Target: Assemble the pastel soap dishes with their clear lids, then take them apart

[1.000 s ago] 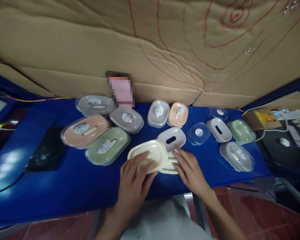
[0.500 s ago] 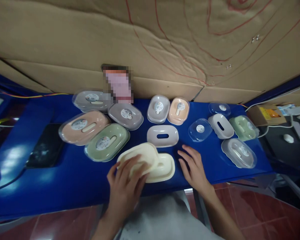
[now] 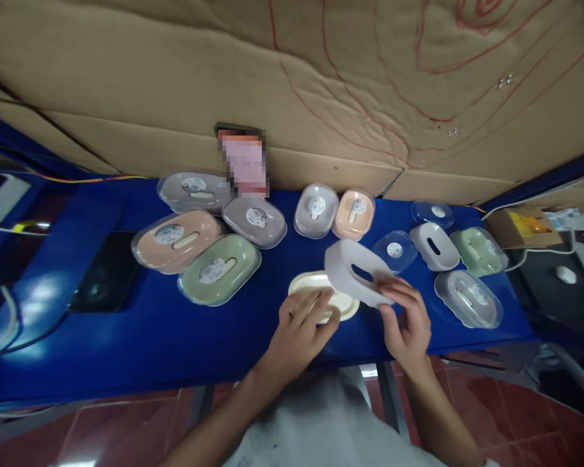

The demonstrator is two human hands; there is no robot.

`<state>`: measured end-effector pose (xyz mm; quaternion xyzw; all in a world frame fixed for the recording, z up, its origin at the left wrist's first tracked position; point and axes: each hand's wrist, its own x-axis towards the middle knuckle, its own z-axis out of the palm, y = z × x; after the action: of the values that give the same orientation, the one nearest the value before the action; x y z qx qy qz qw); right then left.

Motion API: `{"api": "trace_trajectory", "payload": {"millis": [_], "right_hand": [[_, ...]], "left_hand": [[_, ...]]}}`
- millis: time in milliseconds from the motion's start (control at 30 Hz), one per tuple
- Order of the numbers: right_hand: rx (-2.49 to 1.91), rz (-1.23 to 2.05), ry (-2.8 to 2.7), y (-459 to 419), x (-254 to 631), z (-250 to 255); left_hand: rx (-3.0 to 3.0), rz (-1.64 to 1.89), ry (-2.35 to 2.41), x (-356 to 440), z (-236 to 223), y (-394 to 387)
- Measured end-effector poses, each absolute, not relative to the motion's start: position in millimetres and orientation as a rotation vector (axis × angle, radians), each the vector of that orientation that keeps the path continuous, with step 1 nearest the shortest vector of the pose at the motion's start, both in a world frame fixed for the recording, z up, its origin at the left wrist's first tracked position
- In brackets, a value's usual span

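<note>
The right hand (image 3: 406, 314) is clamped on a pale slotted box (image 3: 343, 271), tilted above the tabletop (image 3: 175, 350). The left hand (image 3: 302, 324) hides part of a cream tray (image 3: 346, 306) (whether it grips, I cannot tell). Behind the box lie a clear lid (image 3: 398, 250) and a peach box (image 3: 355, 219).
</note>
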<state>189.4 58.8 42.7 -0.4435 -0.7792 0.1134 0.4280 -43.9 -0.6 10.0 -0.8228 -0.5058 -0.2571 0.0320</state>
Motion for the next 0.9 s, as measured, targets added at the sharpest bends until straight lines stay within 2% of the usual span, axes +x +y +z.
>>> {"api": "trace_trajectory", "payload": {"millis": [100,267,433,500,667,767,833,900], "right_hand": [[-1.158,0.259,-1.881,27,202,45],[-1.118,0.4,-2.03,-6,207,34],[-0.943,0.499,-2.347,-10,184,21],[-0.866,0.491,-2.455,-7,168,17],[-0.689,0.502,-2.766,8,133,15],[-0.618,0.477,-2.798,33,142,19],[-0.774,0.352,-2.722,59,166,22],[-1.169,0.147,-2.572,85,196,23]], "left_hand": [[-2.574,-0.88,-1.536,-49,18,-5],[-2.799,-0.778,-1.451,-67,4,-47],[-2.453,-1.251,-1.796,-90,-9,-63],[-2.36,-1.334,-1.875,-100,-10,-63],[-2.676,-0.806,-1.764,-118,-8,-58],[-2.61,-0.732,-1.74,-121,-7,-57],[-2.581,-0.745,-1.773,-120,-5,-56],[-2.58,-0.792,-1.82,-115,-2,-53]]}}
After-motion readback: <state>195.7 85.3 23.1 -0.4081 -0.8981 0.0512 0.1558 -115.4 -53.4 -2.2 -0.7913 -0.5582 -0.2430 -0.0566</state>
